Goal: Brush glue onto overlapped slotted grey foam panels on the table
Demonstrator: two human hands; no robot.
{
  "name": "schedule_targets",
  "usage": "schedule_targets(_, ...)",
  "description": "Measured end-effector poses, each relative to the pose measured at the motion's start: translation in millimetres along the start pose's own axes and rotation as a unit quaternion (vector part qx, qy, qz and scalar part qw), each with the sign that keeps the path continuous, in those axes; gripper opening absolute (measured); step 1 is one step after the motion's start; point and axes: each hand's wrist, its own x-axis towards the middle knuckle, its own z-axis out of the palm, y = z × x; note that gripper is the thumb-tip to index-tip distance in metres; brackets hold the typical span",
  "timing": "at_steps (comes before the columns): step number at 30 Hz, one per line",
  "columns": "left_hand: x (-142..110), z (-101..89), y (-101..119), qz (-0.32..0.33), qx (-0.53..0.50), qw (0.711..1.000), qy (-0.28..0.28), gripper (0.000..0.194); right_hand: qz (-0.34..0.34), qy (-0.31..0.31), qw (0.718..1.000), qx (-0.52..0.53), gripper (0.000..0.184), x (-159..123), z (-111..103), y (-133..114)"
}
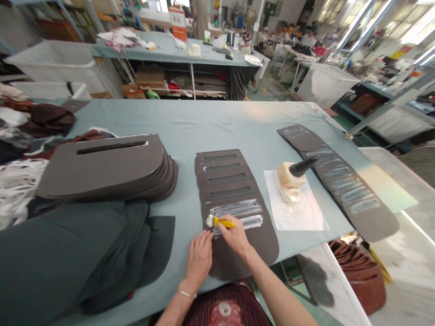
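My right hand (pixel 235 234) grips a small brush (pixel 216 222) by its yellow handle, and white paste coats its bristles. The bristles are at the left end of a slot in the nearest of several overlapping dark grey panels (pixel 234 258). White paste is smeared around the two nearest slots; the farther slots look mostly bare. My left hand (pixel 200 257) lies with its fingers stretched out on the left edge of the nearest panel, just below the brush head. To the right, a cream block-like container (pixel 288 177) with a black cone-shaped piece sits on white paper (pixel 306 217), paste heaped at its front.
A thick stack of slotted grey panels (pixel 102 158) stands at left, behind dark green fabric (pixel 74 253). Paste-smeared panels (pixel 367 213) lie in a row along the right edge. Brown pieces (pixel 363 276) lie below at right. Another table (pixel 152 50) stands beyond.
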Motion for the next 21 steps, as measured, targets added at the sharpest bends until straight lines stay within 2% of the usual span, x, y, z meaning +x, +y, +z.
schedule_targets(3,-2.5,3.8,-0.3,-0.001,0.013,1.000,-0.004,0.039,0.053,0.090,0.992,-0.068,0.016,6.8,-40.1,25.7)
schedule_targets(5,-1.8,3.7,-0.2,-0.005,0.004,1.000,-0.006,0.038,0.079,0.163,0.973,-0.141,0.015,9.7,-64.4,33.8)
schedule_targets(7,-1.2,1.5,0.1,-0.013,-0.015,1.000,-0.002,0.036,0.074,0.192,0.961,-0.182,0.015,5.9,-69.3,27.5)
schedule_targets(9,-2.7,-1.5,0.2,-0.030,-0.035,0.999,0.013,0.035,0.035,0.148,0.974,-0.167,0.014,-6.0,-52.2,9.0)
schedule_targets(11,-6.7,-3.9,-0.4,-0.036,-0.042,0.998,0.021,0.032,-0.020,0.056,0.990,-0.129,0.014,-21.6,-24.2,-11.5)
schedule_targets(13,-12.1,-4.6,-1.8,-0.013,-0.030,0.999,0.007,0.030,-0.058,-0.018,0.992,-0.106,0.015,-33.7,-3.8,-21.7)
schedule_targets(15,-16.8,-3.7,-3.3,0.021,-0.009,1.000,-0.014,0.030,-0.058,-0.040,0.992,-0.105,0.016,-39.1,-6.6,-15.2)
schedule_targets(16,-18.5,-2.9,-3.7,0.032,0.002,0.999,-0.020,0.031,-0.044,-0.030,0.992,-0.111,0.016,-39.6,-18.4,-6.4)
schedule_targets(18,-20.3,-1.3,-3.5,0.038,0.016,0.999,-0.023,0.033,-0.002,0.016,0.990,-0.137,0.015,-37.6,-57.6,16.9)
schedule_targets(21,-21.3,-0.5,-0.9,0.030,0.020,0.999,-0.021,0.033,0.057,0.115,0.966,-0.224,0.014,-32.4,-119.2,45.7)
